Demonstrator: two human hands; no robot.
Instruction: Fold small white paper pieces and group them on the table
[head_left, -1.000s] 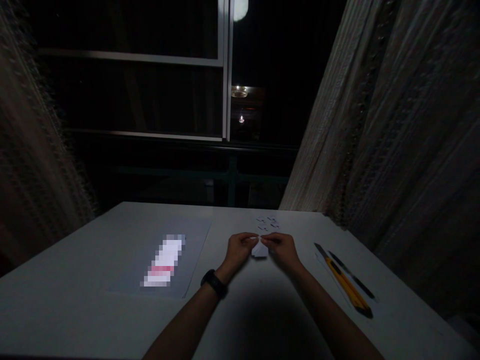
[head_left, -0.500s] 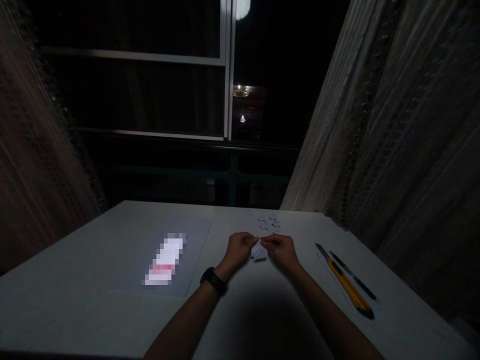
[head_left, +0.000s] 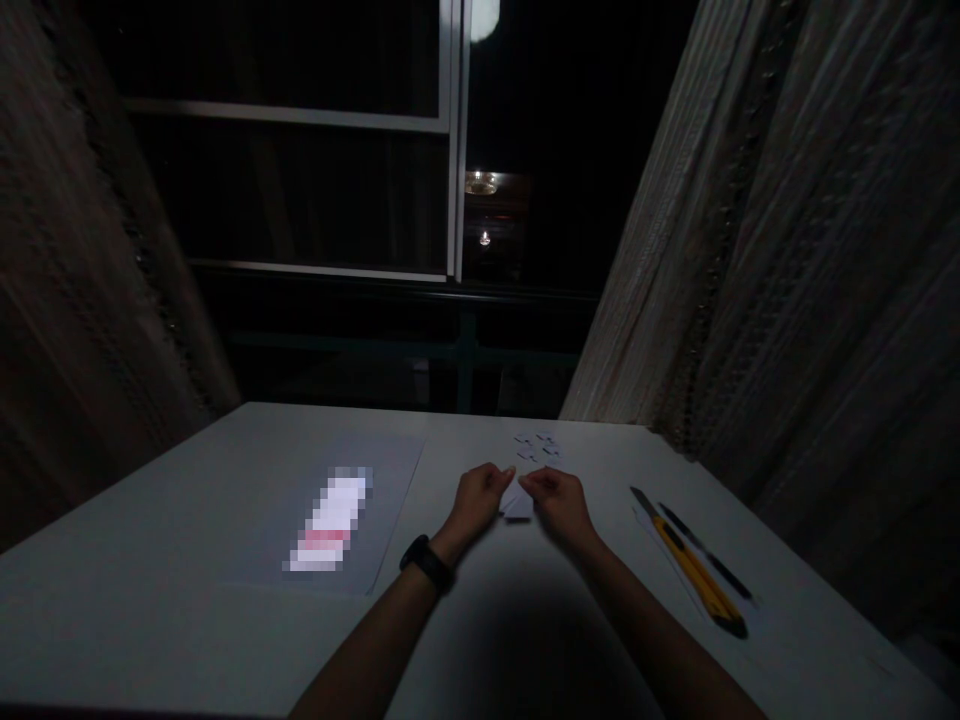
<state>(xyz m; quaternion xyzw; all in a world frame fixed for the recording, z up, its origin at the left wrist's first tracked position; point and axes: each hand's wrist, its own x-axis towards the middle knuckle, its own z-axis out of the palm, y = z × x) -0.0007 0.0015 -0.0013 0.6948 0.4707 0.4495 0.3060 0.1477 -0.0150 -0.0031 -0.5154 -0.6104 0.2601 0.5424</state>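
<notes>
**Close work at a white table (head_left: 150, 630)**

The person's left hand (head_left: 478, 500) and right hand (head_left: 561, 503) meet near the middle of the table, around a small folded white paper (head_left: 518, 506). Both hands are nearly closed, fingers curled and thumbs drawn in, with the paper between them at the fingertips; it is too dim to tell whether either pinches it. Just beyond lie small marked pieces (head_left: 538, 449). A yellow cutter (head_left: 694, 573) and a dark pen (head_left: 705, 549) lie to the right. A larger sheet (head_left: 390, 505) lies to the left, bearing a bright pixelated patch (head_left: 330, 520).
</notes>
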